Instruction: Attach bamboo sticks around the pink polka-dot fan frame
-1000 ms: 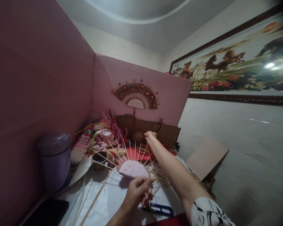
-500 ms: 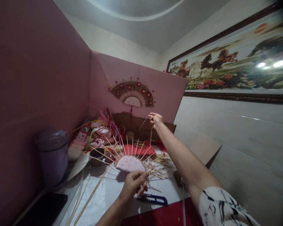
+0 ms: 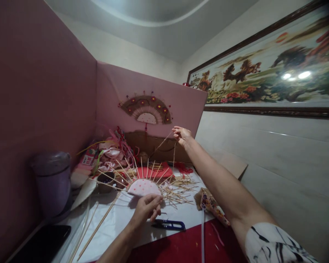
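My left hand point(image 3: 147, 207) pinches the lower edge of a half-made fan point(image 3: 143, 186), a pink dotted half-disc with thin bamboo sticks fanning out from it, held just above the white table cover point(image 3: 120, 223). My right hand point(image 3: 181, 134) is raised far out over the table's back, fingers closed on a thin strand of cane point(image 3: 174, 155) that runs down toward the fan's sticks. A finished brown fan point(image 3: 146, 110) hangs on the pink partition behind.
Blue thread snips point(image 3: 168, 225) lie beside my left hand. Loose sticks point(image 3: 178, 188) are scattered right of the fan, near a patterned cloth piece point(image 3: 211, 204). A lilac lidded jar point(image 3: 52, 180), a dark phone point(image 3: 41, 245), a small cup point(image 3: 105, 181) and heaped ribbons point(image 3: 115, 151) stand left.
My right hand has risen from the sticks on the table, drawing the thin cane strand up with it. My left hand keeps its hold on the fan. The view has shifted rightward.
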Demonstrator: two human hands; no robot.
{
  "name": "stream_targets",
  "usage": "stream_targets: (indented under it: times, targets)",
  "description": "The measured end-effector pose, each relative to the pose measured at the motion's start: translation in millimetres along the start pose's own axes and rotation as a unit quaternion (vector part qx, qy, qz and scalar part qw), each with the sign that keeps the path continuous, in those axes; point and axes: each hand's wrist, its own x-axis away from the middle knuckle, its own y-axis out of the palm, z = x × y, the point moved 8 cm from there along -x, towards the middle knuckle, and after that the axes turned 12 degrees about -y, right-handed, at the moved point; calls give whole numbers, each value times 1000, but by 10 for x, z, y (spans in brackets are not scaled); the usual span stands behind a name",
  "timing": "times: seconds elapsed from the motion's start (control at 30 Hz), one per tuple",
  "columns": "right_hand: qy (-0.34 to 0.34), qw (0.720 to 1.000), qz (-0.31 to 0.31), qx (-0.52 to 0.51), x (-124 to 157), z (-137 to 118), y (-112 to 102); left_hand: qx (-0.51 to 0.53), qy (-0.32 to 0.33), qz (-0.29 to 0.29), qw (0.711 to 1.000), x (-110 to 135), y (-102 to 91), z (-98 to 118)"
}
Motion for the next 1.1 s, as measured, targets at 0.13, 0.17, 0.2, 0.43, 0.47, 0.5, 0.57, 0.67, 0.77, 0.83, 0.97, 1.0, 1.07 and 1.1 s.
stream_targets:
  times: [0.13, 0.17, 0.2, 0.43, 0.47, 0.5, 0.57, 0.67, 0.77, 0.83, 0.97, 1.0, 1.07, 1.1]
  targets:
    - [-11, 999, -16, -25, 36, -149, 97, 2, -6, 13, 1000, -23, -21, -28]
    - [-13, 999, -21, -31, 37, -196, 122, 3, -3, 11, 1000, -21, -18, -22]
    - [-15, 999, -25, -36, 38, -245, 146, 2, 1, 7, 1000, -13, -12, -9]
    - [-32, 995, -57, -74, 122, -564, 304, -9, 22, -7, 1000, 44, 4, 73]
    - [-31, 994, -64, -80, 157, -585, 335, -7, 26, -2, 1000, 37, -7, 68]
    - [-30, 993, -74, -86, 198, -602, 373, -4, 32, 8, 999, 29, -26, 60]
    - [-30, 990, -95, -101, 293, -633, 456, -1, 48, 45, 998, 17, -86, 52]
    - [-25, 984, -127, -122, 464, -677, 595, -3, 84, 98, 992, 32, -169, 82]
    - [-13, 977, -155, -146, 657, -711, 745, 3, 104, 104, 989, 55, -190, 136]
    - [-8, 972, -169, -161, 778, -719, 834, 11, 110, 98, 989, 70, -185, 170]
    - [-24, 970, -159, -182, 872, -698, 873, 28, 93, 28, 995, 66, -72, 156]
    - [-35, 971, -149, -184, 847, -689, 838, 27, 78, 4, 997, 61, -32, 128]
    - [-68, 975, -120, -176, 734, -673, 698, 14, 51, -25, 998, 54, 16, 71]
    - [-92, 977, -98, -163, 653, -669, 586, 5, 47, -27, 999, 56, 20, 58]
